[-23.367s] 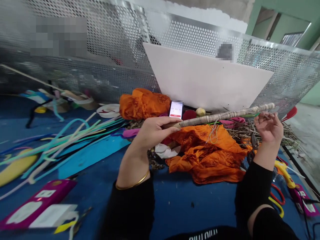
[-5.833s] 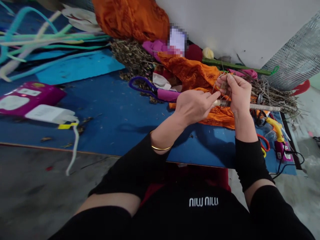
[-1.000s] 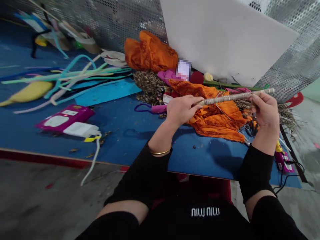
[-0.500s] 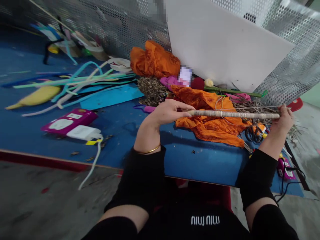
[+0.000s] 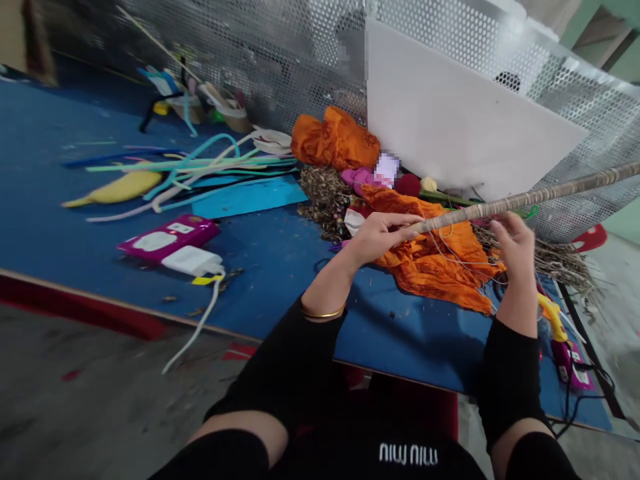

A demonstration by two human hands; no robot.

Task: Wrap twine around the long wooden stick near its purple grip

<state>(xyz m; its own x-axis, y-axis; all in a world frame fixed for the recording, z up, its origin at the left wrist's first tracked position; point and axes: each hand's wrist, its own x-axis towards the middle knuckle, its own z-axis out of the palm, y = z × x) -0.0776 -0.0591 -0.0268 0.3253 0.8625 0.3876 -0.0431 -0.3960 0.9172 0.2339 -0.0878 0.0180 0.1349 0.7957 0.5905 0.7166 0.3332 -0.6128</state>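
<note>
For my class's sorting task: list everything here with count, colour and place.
Stick: one, tan, in left hand
Cloths: two, orange, centre and rear
Phone: one, pale screen, centre
Board: one, white, rear
Mesh: one, silver, rear
Table: one, blue, beneath
Strips: many, mixed colours, left
Sheet: one, light blue, left
Banana shape: one, yellow, left
Tubs: two, tan, rear left
Cases: two, magenta, left and right
Dried plants: pile, brown, centre
Twigs: many, brown, right
Tool: one, yellow, right
Balls: two, red and cream, by phone
Left hand: one, bare, gripping stick
Right hand: one, bare, by stick
Sleeves: two, black, below
</note>
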